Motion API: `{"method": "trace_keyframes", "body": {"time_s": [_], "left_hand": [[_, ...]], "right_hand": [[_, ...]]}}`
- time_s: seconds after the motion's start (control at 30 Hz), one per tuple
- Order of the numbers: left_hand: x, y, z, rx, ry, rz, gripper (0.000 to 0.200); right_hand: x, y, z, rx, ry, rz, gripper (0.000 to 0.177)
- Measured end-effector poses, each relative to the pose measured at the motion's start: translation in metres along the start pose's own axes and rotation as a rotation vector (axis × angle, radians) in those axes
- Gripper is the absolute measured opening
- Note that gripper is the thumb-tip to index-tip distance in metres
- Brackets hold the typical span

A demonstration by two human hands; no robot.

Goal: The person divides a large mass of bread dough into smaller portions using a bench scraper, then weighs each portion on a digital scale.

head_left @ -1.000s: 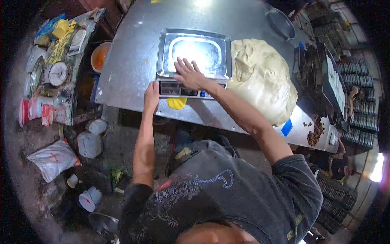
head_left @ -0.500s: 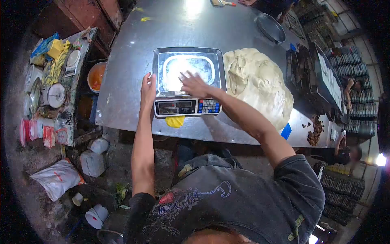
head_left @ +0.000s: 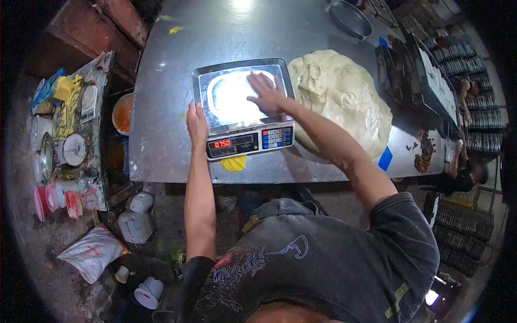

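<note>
A digital scale (head_left: 245, 141) with a shiny metal pan stands on the metal table (head_left: 161, 118); its red display reads 0750. My right hand (head_left: 266, 94) lies over the right half of the pan, palm down with fingers spread. At the scale's left side edge rests my left hand (head_left: 197, 125), its fingers apart and pointing away from me. A large mound of pale dough (head_left: 344, 99) sits just right of the scale. Under the scale's front edge a piece of yellow material (head_left: 233, 163) sticks out.
Right of the dough are a blue scraper (head_left: 385, 159), brown crumbs (head_left: 425, 153) and dark trays (head_left: 401, 81). A round pan (head_left: 349, 19) lies at the back. A cluttered side table (head_left: 102, 161) stands left. A co-worker (head_left: 471, 169) is at far right.
The scale has turned slightly, and its display now shows bright red digits. My right hand has moved up and right over the pan. The whole view has shifted a little.
</note>
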State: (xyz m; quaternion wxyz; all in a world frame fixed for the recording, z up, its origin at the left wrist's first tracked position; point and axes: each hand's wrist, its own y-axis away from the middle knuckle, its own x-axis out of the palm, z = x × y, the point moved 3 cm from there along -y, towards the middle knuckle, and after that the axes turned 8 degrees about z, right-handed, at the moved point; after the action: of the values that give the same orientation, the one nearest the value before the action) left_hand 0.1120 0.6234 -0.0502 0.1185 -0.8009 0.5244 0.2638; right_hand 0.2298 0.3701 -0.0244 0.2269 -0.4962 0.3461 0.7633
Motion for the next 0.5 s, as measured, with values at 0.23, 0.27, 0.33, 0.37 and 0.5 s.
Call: {"method": "trace_keyframes", "body": {"time_s": [0.23, 0.27, 0.33, 0.37, 0.5], "left_hand": [[0.003, -0.006, 0.005, -0.043, 0.165, -0.072, 0.05], [0.002, -0.005, 0.007, -0.047, 0.235, -0.025, 0.051], [0.009, -0.001, 0.005, -0.003, 0.344, -0.135, 0.044], [0.011, -0.002, 0.007, -0.012, 0.368, -0.088, 0.045], [0.001, 0.007, 0.001, -0.132, 0.339, 0.005, 0.055]], "right_hand": [[0.022, -0.054, 0.108, 0.118, 0.146, -0.269, 0.079], [0.029, -0.047, 0.121, -0.008, 0.167, -0.286, 0.078], [0.033, -0.029, 0.128, -0.246, 0.15, -0.228, 0.072], [0.026, -0.018, 0.114, -0.317, 0.14, -0.145, 0.07], [-0.003, 0.012, 0.009, -0.325, 0.141, -0.083, 0.06]]}}
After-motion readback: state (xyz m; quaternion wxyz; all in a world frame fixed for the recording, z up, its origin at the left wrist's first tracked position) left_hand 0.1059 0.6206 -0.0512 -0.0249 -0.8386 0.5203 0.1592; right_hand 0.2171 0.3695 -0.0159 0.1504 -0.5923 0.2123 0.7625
